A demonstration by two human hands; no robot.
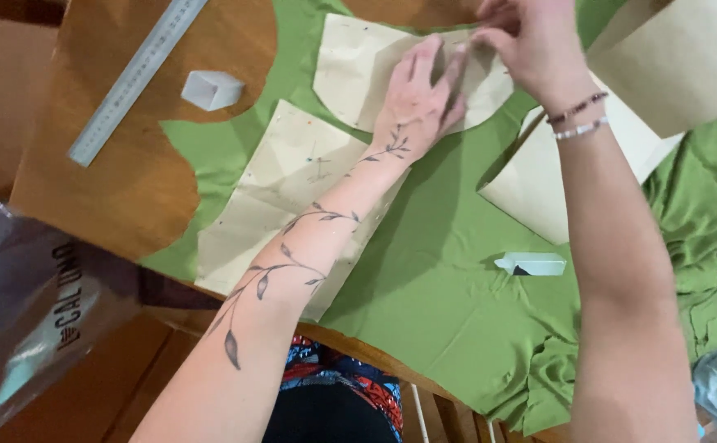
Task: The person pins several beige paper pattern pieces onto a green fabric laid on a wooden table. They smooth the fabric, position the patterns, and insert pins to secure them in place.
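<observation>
My left hand (418,100) lies flat, fingers together, pressing a beige paper pattern piece (357,67) onto green fabric (440,279) spread over a wooden table (112,189). My right hand (525,37) pinches at the top edge of that same pattern piece, right beside my left fingertips; what it grips is too small to see. A second beige pattern piece (268,197) lies on the fabric under my left forearm, with small pins in it.
A metal ruler (133,78) and a small white box (211,89) rest on the table at the upper left. More pattern paper (539,193) and a large folded sheet (687,66) sit at right. A small white block (532,263) lies on the fabric. Plastic bag (22,312) at left.
</observation>
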